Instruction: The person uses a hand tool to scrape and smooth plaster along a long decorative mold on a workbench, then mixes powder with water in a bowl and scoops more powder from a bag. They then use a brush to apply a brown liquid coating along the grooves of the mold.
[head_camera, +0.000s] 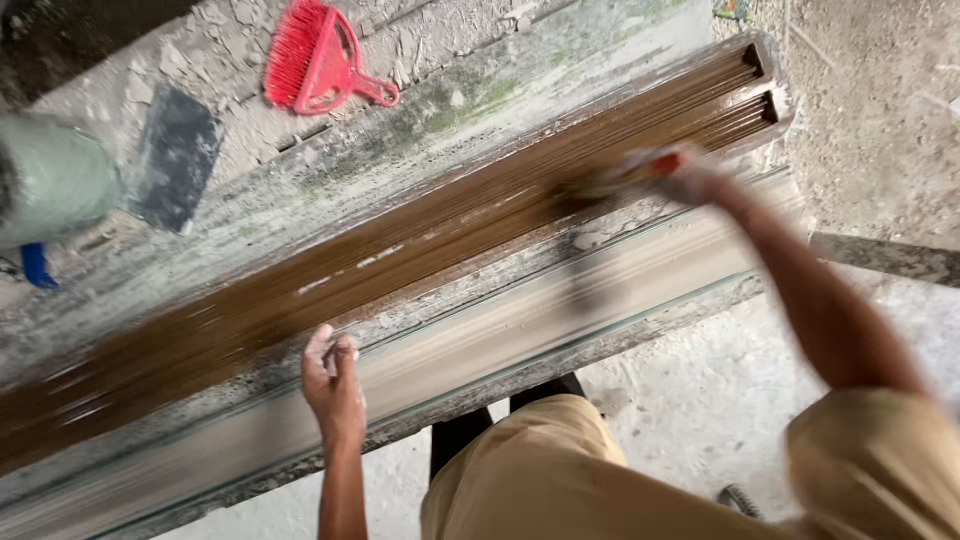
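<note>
Long brown moulded board (400, 250) lying across the counter (560, 310), wet with brown stain along its grooves. Right hand (695, 178) blurred, stretched far out, fingers closed around a paintbrush (620, 178) whose bristles touch the board near its far end. Left hand (332, 378) resting on the pale front edge of the counter, fingers (325, 345) pressed together and bent, just beside the board. Red hand broom (318, 58) lying well apart on the flaking surface behind, with a dark flat scraper (175, 158) near it.
</note>
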